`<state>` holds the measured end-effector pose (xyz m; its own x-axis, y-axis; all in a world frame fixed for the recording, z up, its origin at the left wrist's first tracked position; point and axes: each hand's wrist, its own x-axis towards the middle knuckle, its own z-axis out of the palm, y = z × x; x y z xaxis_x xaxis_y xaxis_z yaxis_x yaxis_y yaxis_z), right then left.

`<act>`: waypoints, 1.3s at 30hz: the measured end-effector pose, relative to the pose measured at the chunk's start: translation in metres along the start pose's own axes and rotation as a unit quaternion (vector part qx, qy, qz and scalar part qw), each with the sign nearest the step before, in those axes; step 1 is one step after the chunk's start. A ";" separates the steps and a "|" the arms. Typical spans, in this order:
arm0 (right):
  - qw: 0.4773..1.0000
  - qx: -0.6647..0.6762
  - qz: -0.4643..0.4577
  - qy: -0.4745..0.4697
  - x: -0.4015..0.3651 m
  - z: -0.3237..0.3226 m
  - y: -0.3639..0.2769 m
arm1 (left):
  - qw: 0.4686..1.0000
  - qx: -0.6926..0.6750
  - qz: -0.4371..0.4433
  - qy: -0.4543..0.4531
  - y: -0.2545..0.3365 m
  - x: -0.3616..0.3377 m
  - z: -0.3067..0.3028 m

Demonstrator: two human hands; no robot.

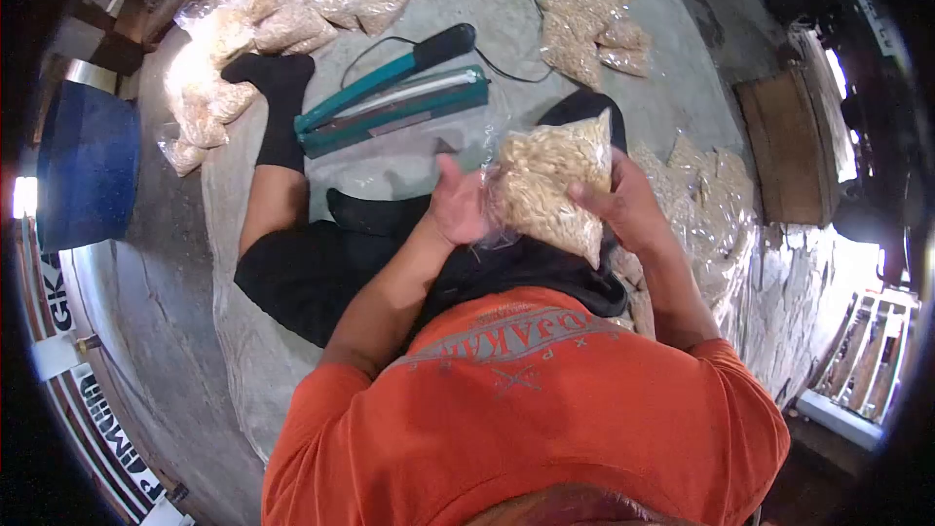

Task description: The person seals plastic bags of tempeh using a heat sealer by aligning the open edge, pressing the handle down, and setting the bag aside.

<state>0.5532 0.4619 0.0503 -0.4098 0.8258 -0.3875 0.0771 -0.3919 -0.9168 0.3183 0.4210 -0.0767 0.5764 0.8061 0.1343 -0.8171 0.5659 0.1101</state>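
A clear plastic bag of pale, chip-like pieces (550, 185) is held over my lap. My right hand (628, 200) grips the bag's right side, with the thumb on its front. By the loose plastic at the bag's left end is my left hand (460, 200), palm turned up and thumb spread; its fingertips are partly hidden by the plastic. Beyond my hands a teal heat sealer (394, 117) with a black-ended lever lies on the floor sheet, between my legs.
Filled bags (292, 15) are piled at the far left, with more bags (594, 24) at the far right. Another group of bags (706, 195) lies beside my right arm. A blue drum (93, 166) stands left, a wooden box (784, 146) right. A cord (516, 76) crosses the sheet.
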 end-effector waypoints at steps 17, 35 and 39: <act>0.971 -0.066 0.104 0.204 -0.032 -0.134 0.114 | 0.288 0.954 0.047 0.063 -0.100 0.096 0.035; 0.603 -0.737 -0.257 0.165 0.320 -0.068 -0.170 | 0.602 0.788 0.007 0.129 0.009 -0.027 -0.028; 0.835 -0.533 -0.062 -0.118 0.486 0.057 -0.121 | 0.643 0.760 0.004 0.097 0.031 -0.020 -0.062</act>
<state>0.2927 0.8873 -0.0216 -0.6332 0.6805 -0.3687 0.7347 0.3789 -0.5627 0.2805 0.4333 -0.1368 0.4393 0.8977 0.0322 0.2203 -0.1425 0.9650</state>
